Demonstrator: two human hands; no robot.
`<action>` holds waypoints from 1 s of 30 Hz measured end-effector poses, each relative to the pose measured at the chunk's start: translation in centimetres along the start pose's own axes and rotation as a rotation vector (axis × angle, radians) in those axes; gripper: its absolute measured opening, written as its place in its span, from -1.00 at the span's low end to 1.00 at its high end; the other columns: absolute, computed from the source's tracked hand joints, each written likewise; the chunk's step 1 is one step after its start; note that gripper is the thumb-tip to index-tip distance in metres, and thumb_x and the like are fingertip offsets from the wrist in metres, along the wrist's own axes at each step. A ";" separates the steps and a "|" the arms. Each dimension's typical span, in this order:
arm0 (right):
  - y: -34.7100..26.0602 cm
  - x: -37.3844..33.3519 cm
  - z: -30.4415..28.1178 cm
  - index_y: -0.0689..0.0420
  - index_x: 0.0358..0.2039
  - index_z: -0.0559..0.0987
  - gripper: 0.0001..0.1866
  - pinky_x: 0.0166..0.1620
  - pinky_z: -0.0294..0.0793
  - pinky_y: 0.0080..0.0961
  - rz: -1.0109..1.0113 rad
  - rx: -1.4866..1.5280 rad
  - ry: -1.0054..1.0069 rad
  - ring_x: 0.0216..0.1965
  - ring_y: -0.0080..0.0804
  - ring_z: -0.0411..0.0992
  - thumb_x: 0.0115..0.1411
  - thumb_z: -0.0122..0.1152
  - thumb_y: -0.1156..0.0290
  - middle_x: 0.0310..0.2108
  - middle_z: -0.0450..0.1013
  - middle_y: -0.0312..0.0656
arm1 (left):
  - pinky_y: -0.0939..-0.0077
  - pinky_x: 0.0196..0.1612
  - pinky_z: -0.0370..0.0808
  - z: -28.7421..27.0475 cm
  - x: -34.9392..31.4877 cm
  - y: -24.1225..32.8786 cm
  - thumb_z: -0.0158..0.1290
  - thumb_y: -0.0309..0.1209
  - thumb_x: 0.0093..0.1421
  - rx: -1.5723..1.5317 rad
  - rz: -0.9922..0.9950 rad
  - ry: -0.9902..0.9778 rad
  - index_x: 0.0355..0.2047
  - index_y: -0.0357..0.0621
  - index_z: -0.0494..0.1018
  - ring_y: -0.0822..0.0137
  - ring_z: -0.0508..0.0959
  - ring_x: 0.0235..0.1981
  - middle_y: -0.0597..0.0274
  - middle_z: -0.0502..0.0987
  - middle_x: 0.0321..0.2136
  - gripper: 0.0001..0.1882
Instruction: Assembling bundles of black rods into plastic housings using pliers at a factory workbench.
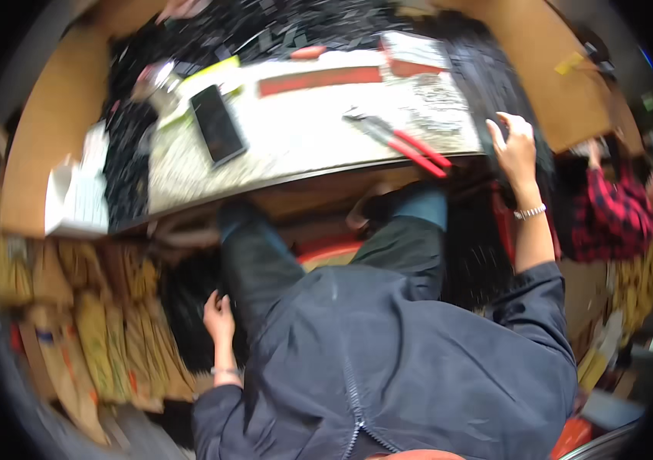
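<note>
My right hand (516, 146) is held over the dark strips (487, 77) at the right end of the work table. Its thumb and fingers are apart, and I see nothing in them. Low beside my left leg, my left hand (219, 318) is at the edge of a heap of black pieces (188, 307). Its fingers are slightly bent and apart, with nothing visible between them. Red-handled pliers (403, 142) lie on the pale table top (303, 130), left of my right hand. Further left rests a black phone (218, 125).
Many small black pieces (280, 27) are piled along the table's far side. A red bar (320, 80) and a small box (415, 54) lie before them. A white carton (77, 198) stands at the left, above several yellowish sacks (104, 330). Another person in a checked shirt (614, 215) is at the right.
</note>
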State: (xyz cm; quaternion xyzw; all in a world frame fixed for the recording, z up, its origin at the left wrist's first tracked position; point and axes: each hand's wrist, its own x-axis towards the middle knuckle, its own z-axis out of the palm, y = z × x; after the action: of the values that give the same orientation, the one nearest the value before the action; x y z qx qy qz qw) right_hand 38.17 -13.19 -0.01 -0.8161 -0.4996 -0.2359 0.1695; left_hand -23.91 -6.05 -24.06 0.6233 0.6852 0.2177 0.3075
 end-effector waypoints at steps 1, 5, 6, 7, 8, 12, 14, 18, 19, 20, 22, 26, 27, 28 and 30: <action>2.7 -0.3 0.3 0.23 -0.30 0.55 -0.68 -0.14 0.38 -0.29 0.060 -0.018 0.031 -0.22 -0.09 0.40 0.07 0.20 0.22 -0.32 0.48 -0.02 | 0.55 -0.27 0.47 -0.9 0.8 3.4 0.04 -0.45 0.15 -0.062 0.098 0.072 -0.10 -0.32 0.41 0.35 0.53 -0.32 0.05 0.47 -0.24 -0.69; 9.8 -0.9 1.1 0.20 -0.41 0.60 -0.71 -0.19 0.42 -0.26 0.243 -0.036 -0.105 -0.28 -0.07 0.43 0.03 0.23 0.20 -0.38 0.48 0.00 | 0.56 -0.27 0.42 -1.4 2.3 15.9 -0.01 -0.52 0.15 -0.120 0.540 0.129 -0.16 -0.26 0.44 0.33 0.48 -0.33 0.15 0.44 -0.28 -0.77; 9.4 -0.4 1.1 0.20 -0.43 0.60 -0.72 -0.20 0.43 -0.26 0.249 0.012 -0.126 -0.29 -0.08 0.43 0.02 0.24 0.21 -0.39 0.48 0.00 | 0.55 -0.25 0.42 -0.9 2.6 17.9 -0.01 -0.52 0.15 -0.168 0.593 0.098 -0.17 -0.26 0.45 0.31 0.48 -0.32 0.15 0.45 -0.28 -0.78; 8.7 0.2 1.4 0.19 -0.44 0.60 -0.72 -0.21 0.43 -0.26 0.249 0.062 -0.149 -0.30 -0.09 0.44 0.02 0.24 0.21 -0.40 0.48 0.00 | 0.54 -0.23 0.42 -0.4 2.7 19.8 -0.01 -0.53 0.14 -0.215 0.641 0.067 -0.18 -0.26 0.45 0.30 0.48 -0.31 0.14 0.45 -0.28 -0.78; 8.7 0.7 2.3 0.18 -0.44 0.61 -0.72 -0.21 0.43 -0.26 0.222 0.051 -0.170 -0.28 -0.10 0.44 0.01 0.24 0.20 -0.37 0.48 -0.02 | 0.58 -0.15 0.40 -0.1 2.7 21.5 -0.04 -0.54 0.18 -0.216 0.651 -0.024 -0.16 -0.28 0.44 0.37 0.46 -0.24 0.19 0.44 -0.25 -0.78; 6.9 3.8 6.1 0.17 -0.42 0.57 -0.73 -0.14 0.45 -0.27 0.263 -0.050 -0.275 -0.20 -0.12 0.44 0.05 0.20 0.20 -0.32 0.49 -0.05 | 0.58 -0.19 0.41 2.1 1.8 26.8 0.01 -0.56 0.14 -0.287 0.801 -0.168 -0.20 -0.27 0.46 0.35 0.47 -0.30 0.15 0.43 -0.29 -0.80; 5.9 5.7 7.0 0.22 -0.38 0.52 -0.78 -0.17 0.49 -0.25 0.290 -0.135 -0.333 -0.19 -0.10 0.47 0.07 0.14 0.31 -0.30 0.49 0.00 | 0.60 -0.24 0.42 2.5 0.9 28.5 0.02 -0.54 0.13 -0.310 0.799 -0.222 -0.20 -0.25 0.46 0.36 0.47 -0.34 0.15 0.43 -0.30 -0.79; 6.4 7.8 9.7 0.37 -0.25 0.41 -0.73 -0.18 0.50 -0.19 0.360 -0.247 -0.369 -0.25 0.01 0.49 0.08 0.02 0.45 -0.33 0.48 0.13 | 0.61 -0.27 0.42 3.7 0.2 29.3 0.04 -0.54 0.11 -0.341 0.822 -0.261 -0.20 -0.24 0.47 0.38 0.48 -0.35 0.15 0.43 -0.30 -0.78; 6.7 7.9 10.0 0.37 -0.25 0.41 -0.73 -0.18 0.50 -0.19 0.357 -0.242 -0.369 -0.25 0.01 0.49 0.08 0.02 0.45 -0.33 0.48 0.13 | 0.61 -0.27 0.42 3.8 0.0 29.4 0.05 -0.53 0.11 -0.344 0.822 -0.269 -0.20 -0.24 0.47 0.37 0.48 -0.35 0.15 0.44 -0.30 -0.78; 7.0 7.9 10.2 0.36 -0.26 0.42 -0.76 -0.18 0.50 -0.20 0.396 -0.246 -0.376 -0.25 -0.01 0.49 0.10 -0.04 0.47 -0.32 0.49 0.12 | 0.60 -0.28 0.42 3.9 0.0 29.4 0.04 -0.54 0.11 -0.336 0.817 -0.272 -0.21 -0.24 0.47 0.37 0.48 -0.36 0.13 0.44 -0.31 -0.79; 7.1 8.2 10.1 0.33 -0.26 0.43 -0.77 -0.18 0.50 -0.21 0.449 -0.275 -0.395 -0.22 -0.03 0.49 0.14 -0.14 0.50 -0.29 0.49 0.10 | 0.60 -0.28 0.43 4.1 0.0 29.0 0.04 -0.55 0.10 -0.329 0.805 -0.285 -0.21 -0.24 0.47 0.36 0.48 -0.36 0.13 0.45 -0.31 -0.79; 7.3 8.9 7.0 0.29 -0.25 0.44 -0.74 -0.19 0.52 -0.26 0.461 -0.337 -0.334 -0.21 -0.10 0.51 0.20 -0.21 0.43 -0.27 0.50 0.05 | 0.58 -0.31 0.45 4.2 0.3 28.7 0.06 -0.56 0.08 -0.320 0.794 -0.308 -0.22 -0.23 0.48 0.34 0.49 -0.38 0.11 0.45 -0.31 -0.78; 7.2 9.0 5.3 0.28 -0.27 0.45 -0.73 -0.19 0.51 -0.23 0.469 -0.306 -0.319 -0.22 -0.07 0.50 0.20 -0.23 0.42 -0.28 0.50 0.06 | 0.56 -0.32 0.47 4.3 0.5 28.7 0.07 -0.55 0.07 -0.320 0.809 -0.307 -0.22 -0.21 0.48 0.32 0.50 -0.39 0.10 0.46 -0.31 -0.78; 7.4 9.2 4.1 0.26 -0.28 0.46 -0.72 -0.20 0.51 -0.22 0.452 -0.322 -0.315 -0.23 -0.06 0.50 0.19 -0.23 0.42 -0.29 0.50 0.06 | 0.56 -0.32 0.47 4.2 0.6 28.8 0.07 -0.55 0.07 -0.319 0.809 -0.306 -0.22 -0.21 0.48 0.32 0.50 -0.39 0.10 0.46 -0.31 -0.78; 9.0 8.7 2.9 0.20 -0.31 0.49 -0.72 -0.20 0.49 -0.18 0.407 -0.359 -0.314 -0.24 -0.03 0.50 0.18 -0.25 0.41 -0.29 0.51 0.02 | 0.57 -0.33 0.48 4.4 0.7 29.0 0.06 -0.55 0.07 -0.317 0.807 -0.323 -0.22 -0.21 0.48 0.33 0.51 -0.40 0.10 0.45 -0.30 -0.78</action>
State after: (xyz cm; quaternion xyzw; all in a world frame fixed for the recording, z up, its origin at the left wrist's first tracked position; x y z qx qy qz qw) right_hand 50.24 -9.37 2.04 -0.9428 -0.2962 -0.1527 -0.0127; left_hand 0.06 -2.00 -7.54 0.8114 0.2896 0.3220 0.3926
